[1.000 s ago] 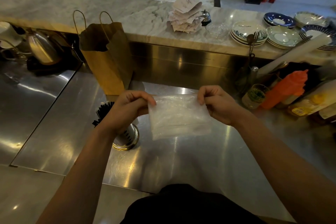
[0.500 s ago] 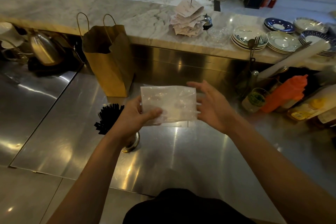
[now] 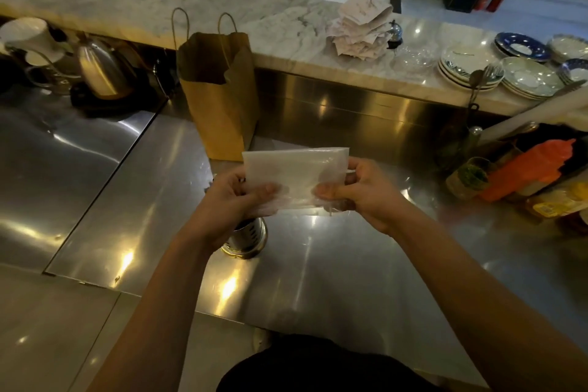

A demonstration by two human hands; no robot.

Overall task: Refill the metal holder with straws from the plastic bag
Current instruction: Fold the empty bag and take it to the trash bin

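Note:
A folded, flat clear plastic bag point(image 3: 294, 173) is held up over the steel counter. My left hand point(image 3: 235, 200) pinches its lower left side and my right hand point(image 3: 359, 191) pinches its lower right side. I see no straws inside the bag. The metal holder point(image 3: 246, 240) stands on the counter just below my left hand, which hides most of it. Its rim and slotted wall show; the black straws in it are hidden behind my hand.
A brown paper bag point(image 3: 219, 95) stands behind the holder. A kettle point(image 3: 101, 70) sits far left. At the right are an orange squeeze bottle point(image 3: 528, 169), a jar point(image 3: 467, 177) and other bottles. Stacked plates point(image 3: 471, 68) and a spike of receipts point(image 3: 362, 29) rest on the marble ledge.
The bag was stretched between both hands, then held by my left hand alone with my right hand open. Now my right hand grips it again and the bag is folded smaller.

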